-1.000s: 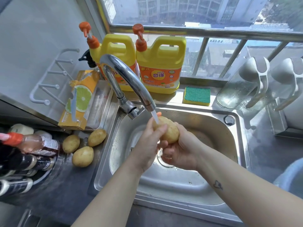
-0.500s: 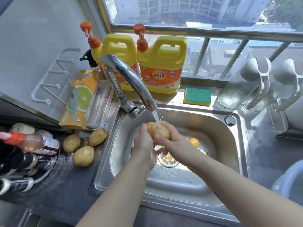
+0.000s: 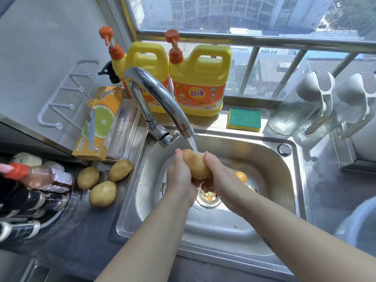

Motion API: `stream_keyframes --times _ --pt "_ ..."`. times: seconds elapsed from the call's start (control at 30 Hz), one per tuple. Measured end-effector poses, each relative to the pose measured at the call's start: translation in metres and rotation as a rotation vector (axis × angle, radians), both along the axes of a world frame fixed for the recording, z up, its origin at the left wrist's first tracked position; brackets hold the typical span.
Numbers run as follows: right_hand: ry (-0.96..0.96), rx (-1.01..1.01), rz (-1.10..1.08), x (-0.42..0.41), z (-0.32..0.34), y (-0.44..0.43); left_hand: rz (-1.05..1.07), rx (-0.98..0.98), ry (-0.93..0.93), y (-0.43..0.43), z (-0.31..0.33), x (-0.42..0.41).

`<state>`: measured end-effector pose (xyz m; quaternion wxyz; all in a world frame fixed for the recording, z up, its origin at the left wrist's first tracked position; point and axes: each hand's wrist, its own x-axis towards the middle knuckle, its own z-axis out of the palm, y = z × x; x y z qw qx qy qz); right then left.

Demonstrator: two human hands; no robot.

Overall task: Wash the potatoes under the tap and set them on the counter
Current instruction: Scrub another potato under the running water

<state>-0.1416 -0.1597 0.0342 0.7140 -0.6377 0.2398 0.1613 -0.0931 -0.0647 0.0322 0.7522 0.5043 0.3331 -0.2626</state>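
Observation:
Over the steel sink (image 3: 227, 226) I hold a yellow-brown potato (image 3: 196, 164) under the running chrome tap (image 3: 162, 102). My left hand (image 3: 180, 178) grips its left side and my right hand (image 3: 221, 180) grips its right side, fingers curled round it. Water falls on the potato's top. Three more potatoes lie on the dark counter left of the sink: one (image 3: 87, 177), one (image 3: 120, 170) and one (image 3: 102, 193). A small orange object (image 3: 241, 176) sits in the sink behind my right hand.
Two yellow detergent jugs (image 3: 200, 82) stand behind the tap. A green sponge (image 3: 244, 119) lies on the sill, a glass jar (image 3: 293, 110) to its right. An orange box (image 3: 99, 123) and several sauce bottles (image 3: 30, 192) crowd the left counter. A blue bowl rim (image 3: 358, 224) is at the right.
The potato has been turned between my hands under the stream, now standing more upright. My right hand has shifted from under the potato to its right side. The orange object came into sight.

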Motion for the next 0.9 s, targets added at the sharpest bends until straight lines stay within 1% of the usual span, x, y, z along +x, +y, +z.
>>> stream_keyframes --times 0.07,0.1,0.13,0.17,0.23,0.3,0.37,0.43,0.5,0.57,0.67,0.73,0.8,0.9 --pt "0.073 0.119 -0.082 0.001 0.0 -0.003 -0.074 -0.09 -0.031 0.004 0.0 -0.001" --pt "0.114 0.168 -0.107 0.001 0.0 -0.004 -0.131 -0.114 -0.091 0.004 0.0 -0.004" --pt "0.139 0.2 -0.115 0.002 0.0 -0.005 -0.18 -0.112 -0.161 0.004 0.0 -0.008" --pt "0.143 0.216 -0.112 0.004 0.0 -0.005 -0.191 -0.071 -0.23 0.003 0.0 -0.01" --pt "0.12 0.205 -0.088 0.006 -0.001 -0.003 -0.165 -0.005 -0.302 -0.001 -0.002 -0.011" --pt "0.086 0.126 -0.044 0.007 0.002 -0.001 -0.104 0.047 -0.272 -0.003 -0.001 -0.006" --pt "0.044 0.066 -0.001 0.008 0.006 0.001 -0.038 0.068 -0.16 -0.004 0.001 0.0" --pt "-0.005 0.042 0.035 0.008 0.01 0.003 -0.024 0.031 -0.029 -0.004 0.003 0.006" --pt "-0.043 -0.015 0.074 0.007 0.01 0.003 -0.049 -0.054 0.069 0.002 0.006 0.012" --pt "-0.077 -0.09 0.124 0.004 0.008 0.002 -0.066 -0.106 0.046 0.01 0.006 0.015" --pt "-0.141 -0.13 0.128 0.001 0.007 0.002 -0.114 -0.047 -0.183 0.014 0.007 0.008" --pt "-0.183 -0.154 0.114 -0.001 0.009 0.004 -0.083 0.023 -0.277 0.01 0.009 0.006" --pt "-0.205 -0.167 0.072 -0.005 0.007 0.004 -0.026 0.05 -0.278 0.004 0.009 0.008" --pt "-0.202 -0.141 -0.006 -0.014 0.006 -0.003 0.033 -0.043 -0.151 0.0 0.015 0.011"
